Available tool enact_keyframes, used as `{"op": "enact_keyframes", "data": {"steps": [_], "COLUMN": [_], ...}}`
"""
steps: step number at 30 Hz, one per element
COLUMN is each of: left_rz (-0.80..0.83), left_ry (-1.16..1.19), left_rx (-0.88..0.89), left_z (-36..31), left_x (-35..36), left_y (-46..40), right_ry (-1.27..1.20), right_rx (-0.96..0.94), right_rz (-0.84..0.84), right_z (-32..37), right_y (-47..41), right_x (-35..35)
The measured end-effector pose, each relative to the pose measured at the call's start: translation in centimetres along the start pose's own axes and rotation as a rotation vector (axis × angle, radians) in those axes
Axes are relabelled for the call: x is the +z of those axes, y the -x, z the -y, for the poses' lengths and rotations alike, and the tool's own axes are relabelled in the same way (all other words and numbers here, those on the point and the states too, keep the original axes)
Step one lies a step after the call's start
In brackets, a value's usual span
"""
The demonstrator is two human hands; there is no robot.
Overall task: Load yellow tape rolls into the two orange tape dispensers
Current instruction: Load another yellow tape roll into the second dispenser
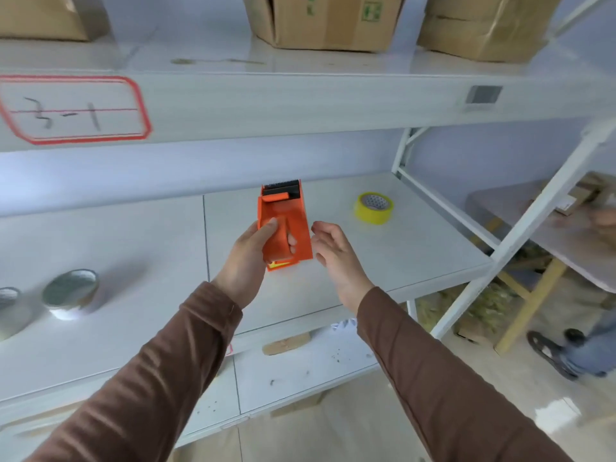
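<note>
So far we see one orange tape dispenser [285,225] held above the shelf [416,258] in our left hand [248,258], fingers [270,225] wrapped around its handle; a glimpse of yellow at its lower end suggests it may already be loaded. Our right hand [336,253] hovers just beside it, open and empty. One yellow tape roll [373,208] lies on the shelf nearby. We see no second dispenser. Two silvery tins [71,291] sit well left, clear of us.

Orange dispenser [286,225] held upright; yellow roll [373,208] flat on shelf, apparently unloaded.
</note>
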State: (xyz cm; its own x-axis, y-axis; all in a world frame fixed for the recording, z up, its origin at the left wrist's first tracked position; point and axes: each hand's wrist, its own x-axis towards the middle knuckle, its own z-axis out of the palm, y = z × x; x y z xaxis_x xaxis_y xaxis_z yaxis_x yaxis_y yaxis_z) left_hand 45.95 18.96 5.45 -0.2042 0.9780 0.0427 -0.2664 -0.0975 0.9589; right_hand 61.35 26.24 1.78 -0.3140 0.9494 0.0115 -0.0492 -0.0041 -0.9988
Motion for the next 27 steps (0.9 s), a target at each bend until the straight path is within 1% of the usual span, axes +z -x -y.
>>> {"op": "enact_keyframes", "data": {"steps": [4,9,13,19,22,24,26,27], "left_rz": [-0.05,-0.06,-0.053,-0.06,-0.086,-0.109,-0.123,-0.132], "left_ry": [0.011,0.009,-0.015,-0.002,0.012,0.01,-0.006,-0.012], "left_rx": [-0.033,-0.02,-0.007,-0.049,-0.073,-0.087,-0.09,-0.09], "left_z": [1.4,2.0,2.3,3.8,4.3,4.8,5.3,5.5], "left_x": [3.2,5.1,5.8,6.6,7.6,8.5,9.1,9.5], "left_y": [-1.5,-4.5,-7.0,-10.6,-11.5,-12.0,-12.5,-12.8], "right_ry": [0.035,0.023,0.033,0.216,0.403,0.646,0.93,1.087], "right_rx": [0.013,0.036,0.022,0.028,0.042,-0.019,-0.101,-0.112], "right_rz": [0.0,-0.05,-0.13,-0.182,-0.155,-0.128,-0.093,-0.059], "right_z": [0.1,0.5,0.4,-0.5,-1.5,-1.8,-2.0,-2.2], "right_y": [-1.0,-3.9,-6.7,-11.4,-13.4,-14.9,-16.8,-17.9], "right_x": [-4.3,-6.8,-7.9,-10.3,-12.2,-14.0,-15.6,-16.5]}}
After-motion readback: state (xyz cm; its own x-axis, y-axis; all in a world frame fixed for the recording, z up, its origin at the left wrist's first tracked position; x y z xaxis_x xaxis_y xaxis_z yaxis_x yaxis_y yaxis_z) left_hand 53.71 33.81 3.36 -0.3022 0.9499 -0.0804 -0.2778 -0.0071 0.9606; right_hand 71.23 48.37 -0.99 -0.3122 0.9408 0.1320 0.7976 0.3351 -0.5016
